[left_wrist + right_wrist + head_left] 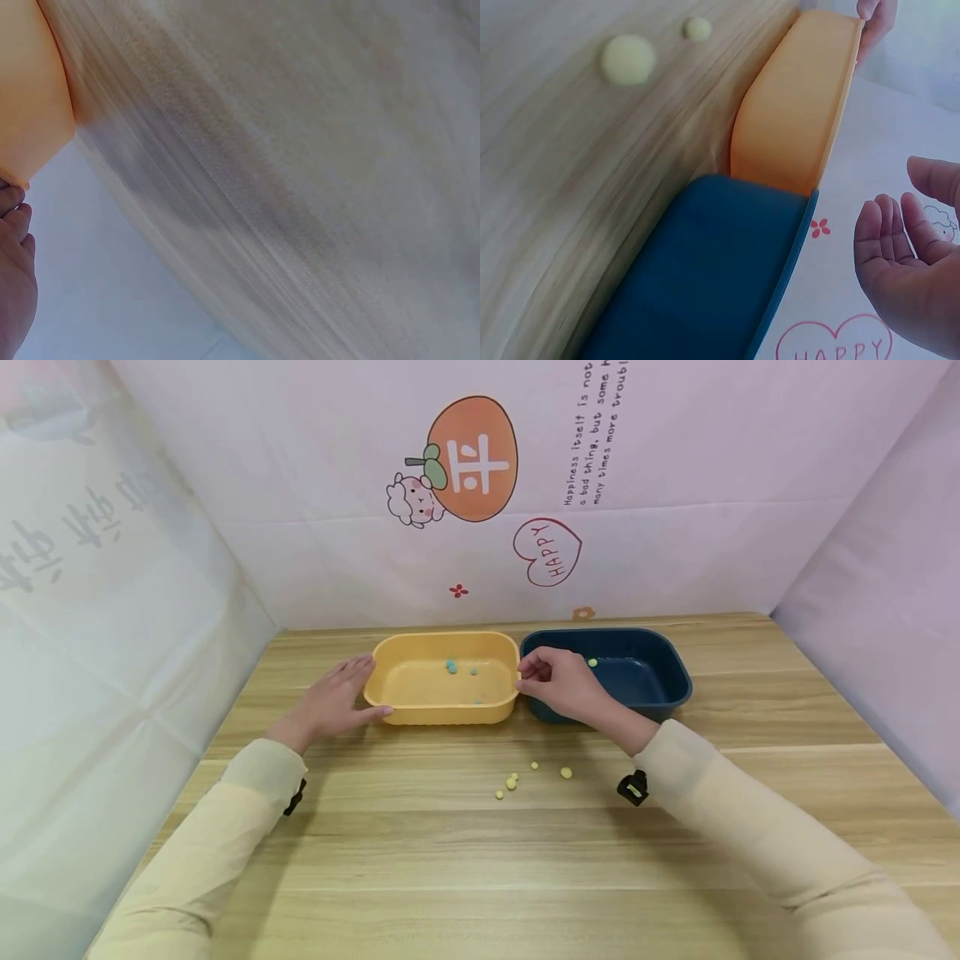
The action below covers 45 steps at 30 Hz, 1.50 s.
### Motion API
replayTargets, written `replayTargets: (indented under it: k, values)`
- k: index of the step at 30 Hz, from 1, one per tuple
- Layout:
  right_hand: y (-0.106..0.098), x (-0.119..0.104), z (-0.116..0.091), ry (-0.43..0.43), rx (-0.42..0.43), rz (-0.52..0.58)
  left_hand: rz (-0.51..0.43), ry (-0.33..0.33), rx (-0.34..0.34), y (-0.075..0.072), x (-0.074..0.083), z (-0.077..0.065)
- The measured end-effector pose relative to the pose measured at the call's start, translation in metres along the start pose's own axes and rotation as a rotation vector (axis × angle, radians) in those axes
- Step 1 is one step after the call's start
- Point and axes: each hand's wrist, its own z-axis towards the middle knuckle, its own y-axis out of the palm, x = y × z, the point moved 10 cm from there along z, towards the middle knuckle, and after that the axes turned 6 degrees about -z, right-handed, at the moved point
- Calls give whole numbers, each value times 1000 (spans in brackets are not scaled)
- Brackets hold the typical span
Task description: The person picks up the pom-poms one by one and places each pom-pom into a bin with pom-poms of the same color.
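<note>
Hands apart. Left hand (333, 700) rested, fingers extended, against the left end of the yellow bin (450, 716); right hand (564, 683) hung over the blue bin (678, 691), thumb and fingertips parted, nothing visibly held. Bins stood abreast near the table (420, 860)'s far edge; pale balls (566, 773) lay loose before them. Risk: a low sweep of the right wrist camera (633, 788) could scatter those toward the near edge.
</note>
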Motion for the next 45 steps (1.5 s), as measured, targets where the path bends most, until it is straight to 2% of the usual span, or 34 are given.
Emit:
replayTargets:
  k: [11,16,21,26,30,39,45]
  values:
    - [-28,25,-29,5,23,-51,-3,8,9,0,0,1]
    - [-43,33,-41,-25,59,-80,-5,11,13,0,0,1]
    - [-62,35,-56,-105,138,-144,-5,11,12,-1,0,0]
    - [-77,37,-71,-233,217,-237,-9,12,4,0,0,0]
    - [-86,41,-82,-305,245,-312,-6,14,3,1,-1,0]
    - [-106,77,-87,-238,200,-461,7,21,18,1,0,-1]
    - [-115,100,-90,-251,158,-534,3,24,29,-1,1,-3]
